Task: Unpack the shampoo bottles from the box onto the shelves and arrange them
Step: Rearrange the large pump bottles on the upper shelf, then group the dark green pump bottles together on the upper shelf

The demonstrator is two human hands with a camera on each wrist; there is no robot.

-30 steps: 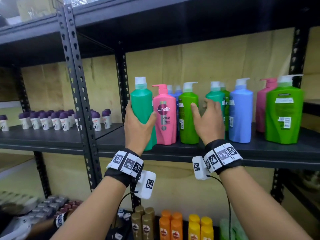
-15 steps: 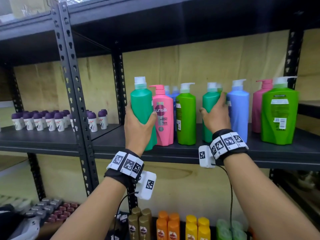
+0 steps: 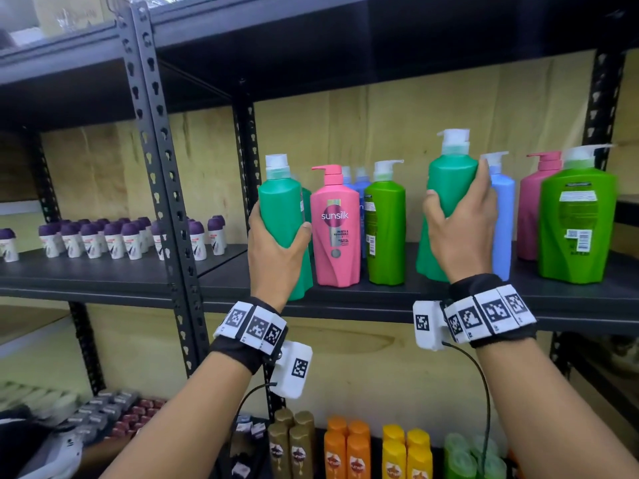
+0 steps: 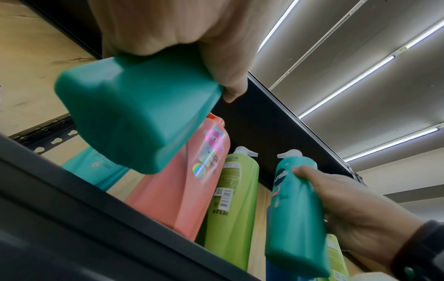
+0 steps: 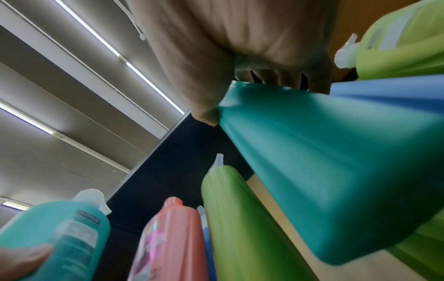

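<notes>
Both hands point(image 3: 276, 243) grip teal bottles point(image 3: 281, 209) (one each).

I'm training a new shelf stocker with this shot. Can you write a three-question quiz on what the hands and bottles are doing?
1. True or false: both hands hold teal bottles.
2. Which bottle stands immediately right of the left hand's teal bottle? A) blue B) pink C) purple
3. Fill in: the right hand's teal bottle is ____ the shelf.

Key:
1. True: left hand, right hand.
2. B, the pink bottle.
3. lifted off.
</notes>
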